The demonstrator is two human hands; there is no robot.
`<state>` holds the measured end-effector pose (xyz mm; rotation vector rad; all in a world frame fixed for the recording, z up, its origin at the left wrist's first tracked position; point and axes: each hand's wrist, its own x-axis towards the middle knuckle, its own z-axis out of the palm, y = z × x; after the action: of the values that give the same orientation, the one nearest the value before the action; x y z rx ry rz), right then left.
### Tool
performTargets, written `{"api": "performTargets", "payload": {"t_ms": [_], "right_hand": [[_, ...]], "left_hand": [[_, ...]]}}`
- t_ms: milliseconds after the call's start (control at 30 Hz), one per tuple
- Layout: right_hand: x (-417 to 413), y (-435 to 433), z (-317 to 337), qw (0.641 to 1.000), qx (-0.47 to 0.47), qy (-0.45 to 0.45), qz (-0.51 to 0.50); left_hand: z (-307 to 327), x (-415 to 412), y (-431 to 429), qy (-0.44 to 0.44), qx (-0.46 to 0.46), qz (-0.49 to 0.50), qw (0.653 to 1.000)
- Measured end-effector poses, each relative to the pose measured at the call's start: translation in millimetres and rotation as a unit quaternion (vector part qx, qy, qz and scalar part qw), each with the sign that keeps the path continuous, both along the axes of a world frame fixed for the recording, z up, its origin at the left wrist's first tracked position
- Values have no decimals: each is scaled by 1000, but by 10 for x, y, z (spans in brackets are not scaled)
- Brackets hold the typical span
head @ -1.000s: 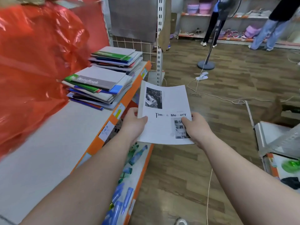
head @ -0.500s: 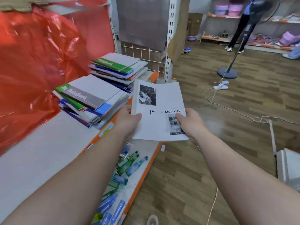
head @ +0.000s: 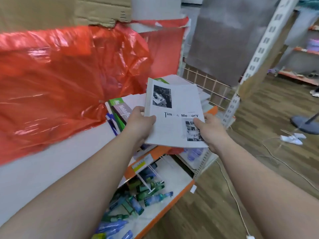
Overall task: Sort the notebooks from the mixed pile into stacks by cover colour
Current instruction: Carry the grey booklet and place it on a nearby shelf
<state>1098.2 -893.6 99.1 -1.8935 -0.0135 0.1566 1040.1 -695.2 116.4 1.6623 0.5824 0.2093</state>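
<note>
— Where is the white notebook [head: 174, 116]?

— Held just above the shelf [head: 43, 171], in front of the notebook pile [head: 120, 111]. The left hand [head: 139, 125] grips its left edge and the right hand [head: 210, 130] its lower right corner, thumbs on the cover.

— And the pile?

— On the shelf, beside the red plastic sheet [head: 69, 87]. A green-and-grey cover seems to lie on top, though the white notebook hides much of it.

Light: even, bright indoor | Glare: my red plastic sheet [head: 57, 87] (white streaks) | Blur: motion-smeared throughout | Edges: wide-angle bowing
</note>
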Motion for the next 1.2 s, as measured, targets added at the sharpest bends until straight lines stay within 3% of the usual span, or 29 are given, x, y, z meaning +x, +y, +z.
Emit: {"api": "performTargets", "payload": {"t_ms": [467,767,1200], "right_hand": [[523,718,-23,954,-38,2,296],[568,786,50,942,-60,-3,330],[516,769,147,940,-16,-5,340]], "left_hand": [[-149,-457,149,2,-70,268,961],[-174,-490,119,0,-85,314,946],[-116,-554,71,-13,-80,329,941]]}}
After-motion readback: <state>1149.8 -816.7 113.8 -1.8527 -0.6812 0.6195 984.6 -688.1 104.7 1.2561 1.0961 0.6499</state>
